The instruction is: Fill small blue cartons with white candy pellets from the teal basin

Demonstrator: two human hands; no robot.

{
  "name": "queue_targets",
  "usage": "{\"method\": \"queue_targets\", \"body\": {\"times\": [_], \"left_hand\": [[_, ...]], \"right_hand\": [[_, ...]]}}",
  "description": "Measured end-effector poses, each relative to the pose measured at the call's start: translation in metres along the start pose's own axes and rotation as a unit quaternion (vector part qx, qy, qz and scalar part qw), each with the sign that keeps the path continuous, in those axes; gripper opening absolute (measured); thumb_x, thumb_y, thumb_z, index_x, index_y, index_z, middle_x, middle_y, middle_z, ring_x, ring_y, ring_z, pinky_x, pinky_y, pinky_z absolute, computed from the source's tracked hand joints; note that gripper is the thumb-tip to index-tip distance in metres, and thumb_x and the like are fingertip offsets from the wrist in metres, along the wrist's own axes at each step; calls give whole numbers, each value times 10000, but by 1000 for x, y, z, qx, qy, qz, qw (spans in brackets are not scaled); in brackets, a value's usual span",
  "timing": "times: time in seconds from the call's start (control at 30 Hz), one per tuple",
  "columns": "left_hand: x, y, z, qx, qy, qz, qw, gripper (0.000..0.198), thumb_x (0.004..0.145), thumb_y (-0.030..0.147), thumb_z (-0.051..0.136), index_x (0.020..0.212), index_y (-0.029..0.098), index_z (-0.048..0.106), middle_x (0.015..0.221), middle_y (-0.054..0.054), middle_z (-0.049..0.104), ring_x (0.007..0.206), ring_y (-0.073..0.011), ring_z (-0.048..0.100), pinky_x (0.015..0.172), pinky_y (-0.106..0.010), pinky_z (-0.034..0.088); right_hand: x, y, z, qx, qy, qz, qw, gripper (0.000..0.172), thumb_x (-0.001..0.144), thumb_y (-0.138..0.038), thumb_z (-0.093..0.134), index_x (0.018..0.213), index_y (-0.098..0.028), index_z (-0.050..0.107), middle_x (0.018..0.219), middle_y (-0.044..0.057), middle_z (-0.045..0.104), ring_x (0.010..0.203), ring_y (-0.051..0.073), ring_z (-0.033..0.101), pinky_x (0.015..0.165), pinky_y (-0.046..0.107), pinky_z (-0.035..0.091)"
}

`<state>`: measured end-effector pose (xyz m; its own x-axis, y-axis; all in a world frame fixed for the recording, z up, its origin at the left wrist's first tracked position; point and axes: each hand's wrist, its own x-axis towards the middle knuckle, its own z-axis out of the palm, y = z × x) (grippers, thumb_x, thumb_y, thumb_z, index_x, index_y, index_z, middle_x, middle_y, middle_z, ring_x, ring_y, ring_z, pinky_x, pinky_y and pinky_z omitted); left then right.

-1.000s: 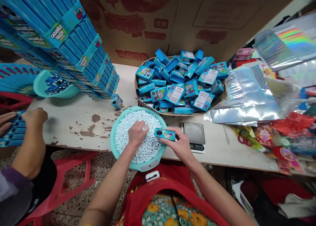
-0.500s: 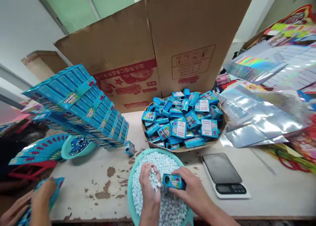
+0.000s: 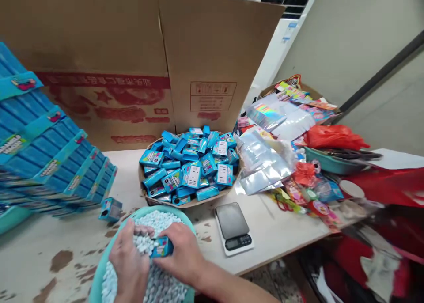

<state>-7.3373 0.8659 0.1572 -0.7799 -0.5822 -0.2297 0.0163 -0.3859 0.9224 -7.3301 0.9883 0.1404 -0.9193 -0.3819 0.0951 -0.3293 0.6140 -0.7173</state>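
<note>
My left hand [image 3: 128, 255] is cupped around a heap of small pale-blue candies [image 3: 144, 244], over a turquoise basin [image 3: 99, 274] full of the same candies. In my right hand [image 3: 183, 251] is a small blue candy box [image 3: 162, 246], gripped between thumb and fingers. The end of the box meets the candies in my left palm; whether any are passing inside cannot be made out. Behind the basin, a round cardboard tray [image 3: 143, 192] holds a pile of similar blue boxes [image 3: 192, 175].
A digital scale [image 3: 232, 228] lies right of the basin. Stacked blue display boxes [image 3: 49, 148] rise at left, with one loose small box [image 3: 111, 209] beside them. A large carton [image 3: 126, 33] stands behind. Silvery sheets [image 3: 261, 161] and a red plastic bag [image 3: 334, 137] crowd the right.
The view has swung to the right, so the neighbouring person's hands are out of sight. My hands have come together, bringing the box against the candies in my left palm.
</note>
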Motion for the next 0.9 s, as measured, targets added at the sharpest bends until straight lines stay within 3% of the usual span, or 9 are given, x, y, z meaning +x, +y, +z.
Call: {"method": "queue_targets", "body": {"times": [0.07, 0.13, 0.3, 0.43, 0.9], "left_hand": [[0, 4, 6, -32, 55, -26, 998, 358, 750, 469, 626, 601, 197, 447, 541, 20, 548, 526, -168, 558, 548, -327, 496], [-2, 9, 11, -29, 72, -33, 996, 348, 736, 473, 631, 633, 182, 470, 592, 2, 600, 513, -156, 564, 536, -307, 487], [2, 12, 13, -36, 9, -12, 999, 339, 716, 472, 654, 760, 175, 496, 532, 43, 530, 475, -125, 547, 509, -251, 461], [3, 13, 12, -36, 11, -23, 999, 386, 720, 490, 669, 662, 164, 470, 546, 28, 521, 484, -120, 552, 502, -244, 460], [5, 15, 9, -8, 6, 24, 1000, 312, 806, 441, 614, 688, 176, 501, 546, 36, 511, 514, -114, 553, 583, -256, 475]], "right_hand": [[0, -2, -5, 1, -1, 3, 1000, 426, 611, -446, 758, 983, -281, 633, 960, 10, 671, 937, 244, 615, 822, 346, 495], [-2, -8, -13, 26, 5, -3, 1000, 408, 623, -383, 782, 985, -258, 642, 981, 17, 674, 954, 240, 617, 846, 337, 485], [0, -10, -21, 79, 24, -7, 997, 368, 669, -288, 793, 1004, -219, 657, 998, 54, 686, 951, 241, 628, 848, 347, 469], [1, -11, -17, 57, 19, -5, 998, 357, 686, -264, 777, 1018, -216, 655, 1018, 55, 686, 962, 250, 628, 838, 358, 460], [10, -18, -15, 77, 13, 3, 997, 337, 663, -232, 778, 972, -213, 647, 959, 44, 676, 931, 246, 621, 826, 364, 461]]}}
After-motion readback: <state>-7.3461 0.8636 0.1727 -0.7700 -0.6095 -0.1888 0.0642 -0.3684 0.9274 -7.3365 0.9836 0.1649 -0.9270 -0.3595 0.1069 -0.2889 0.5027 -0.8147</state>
